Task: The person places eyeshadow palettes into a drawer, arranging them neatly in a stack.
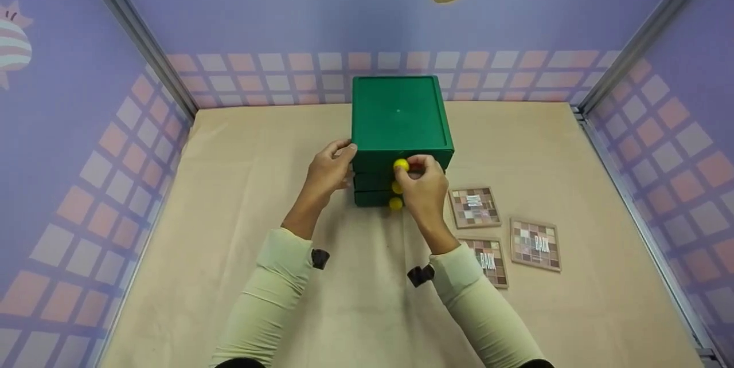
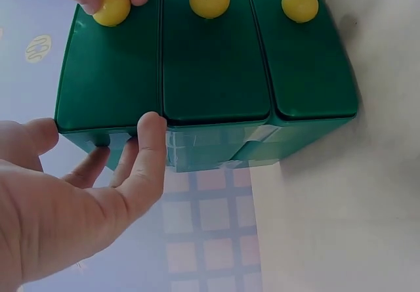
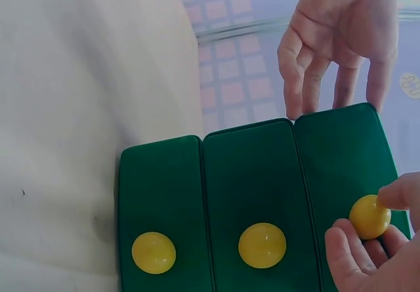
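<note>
Right grip (image 1: 424, 189) pinching top knob (image 1: 401, 164), left grip (image 1: 328, 172) — outstretched — touching green cabinet (image 1: 398, 118)

Tbl (image 1: 241, 196) has a beige cloth-like cover w/ faint creases, plus a couple of tiny dark specks (image 3: 23, 192) in R wrist view. Green 3-drawer cabinet (image 1: 398, 110) stands upright on it, approx. mid, twd the back. To its R, 3 sq. palettes w/ wht lettering lie flat: upper palette (image 1: 475, 207) nearest cabinet, lower palette (image 1: 493, 276) part hidden, third palette (image 1: 535, 243) farther R, small gaps btwn.
</note>
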Tool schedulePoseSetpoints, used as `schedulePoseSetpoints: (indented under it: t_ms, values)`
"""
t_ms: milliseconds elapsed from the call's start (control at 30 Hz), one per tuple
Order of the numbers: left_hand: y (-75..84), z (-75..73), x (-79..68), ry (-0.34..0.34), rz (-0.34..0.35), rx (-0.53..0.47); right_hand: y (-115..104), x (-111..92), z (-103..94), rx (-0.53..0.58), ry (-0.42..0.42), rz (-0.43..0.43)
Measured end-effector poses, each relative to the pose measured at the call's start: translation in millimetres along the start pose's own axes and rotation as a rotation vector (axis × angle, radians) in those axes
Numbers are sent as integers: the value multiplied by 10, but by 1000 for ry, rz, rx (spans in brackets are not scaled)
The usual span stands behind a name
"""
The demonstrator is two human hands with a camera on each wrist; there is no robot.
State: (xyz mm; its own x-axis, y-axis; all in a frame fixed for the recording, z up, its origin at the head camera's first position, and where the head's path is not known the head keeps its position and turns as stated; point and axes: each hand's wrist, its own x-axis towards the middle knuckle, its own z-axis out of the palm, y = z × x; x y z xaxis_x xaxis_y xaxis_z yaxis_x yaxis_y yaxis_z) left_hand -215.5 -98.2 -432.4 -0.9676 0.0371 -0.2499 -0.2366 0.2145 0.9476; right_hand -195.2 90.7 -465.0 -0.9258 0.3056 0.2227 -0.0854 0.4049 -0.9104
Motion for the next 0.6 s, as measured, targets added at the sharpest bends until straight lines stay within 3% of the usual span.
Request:
schedulePoseSetpoints:
  t_ms: [267,600]
  values:
    - [4,11,21,-13,-17,-24,8,-19,3,1,16,20]
    - [16,-19,24,-25,-18,-33,42,-169,-78,19,0,-14]
